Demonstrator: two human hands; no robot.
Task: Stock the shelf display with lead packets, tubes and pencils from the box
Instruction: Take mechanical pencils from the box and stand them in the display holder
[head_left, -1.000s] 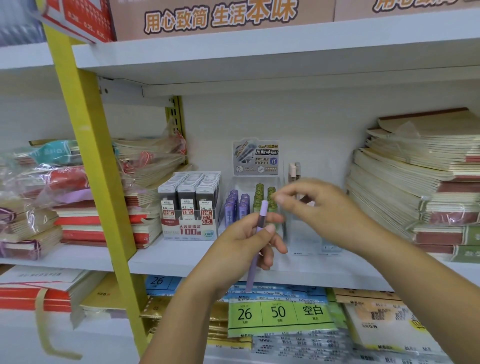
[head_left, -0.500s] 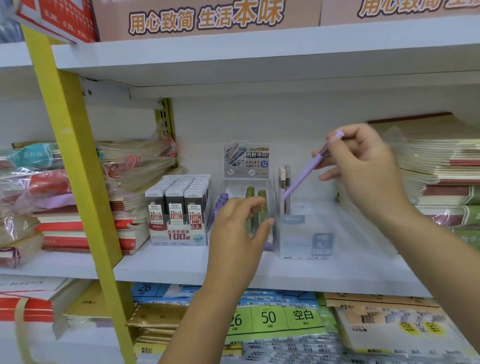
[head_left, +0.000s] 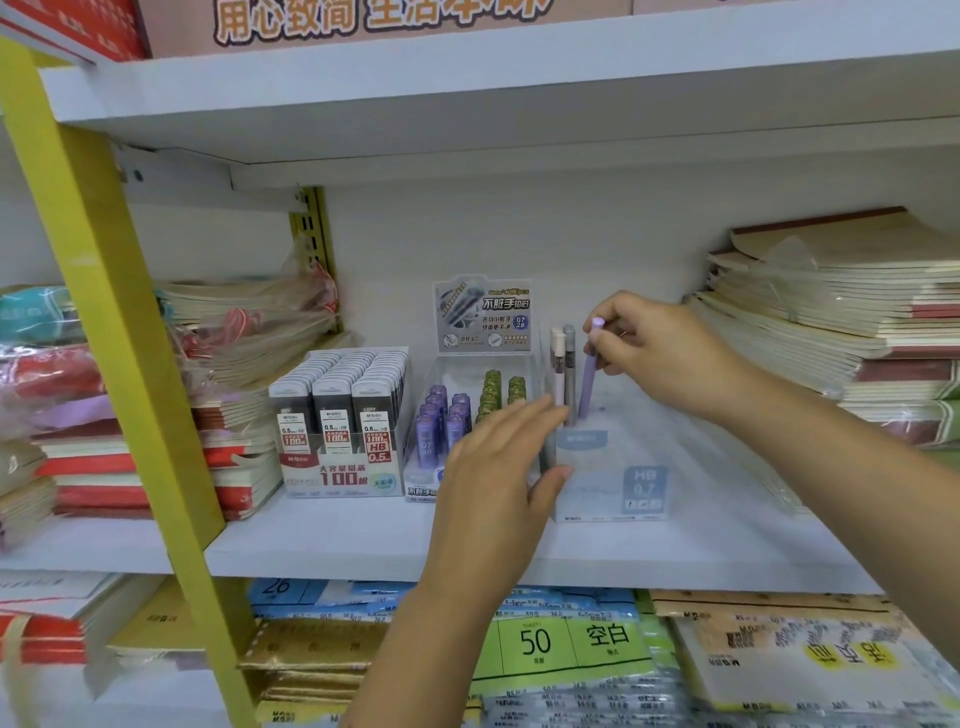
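Pencil insertion step. The right hand (head_left: 660, 358) pinches the top of a lilac pencil (head_left: 589, 374) between thumb and fingertips. The pencil's lower end is inside the clear holder (head_left: 613, 467) on the shelf (head_left: 363, 540), just beside two standing pencils (head_left: 563, 364). The left hand (head_left: 498, 467), fingers straight and holding nothing, lies against the holder's left wall (apparently steadying it). Next: seat the pencil upright and let go without tipping its neighbours.

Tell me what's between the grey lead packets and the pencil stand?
A clear tray holding purple tubes and green tubes, as the head view shows.
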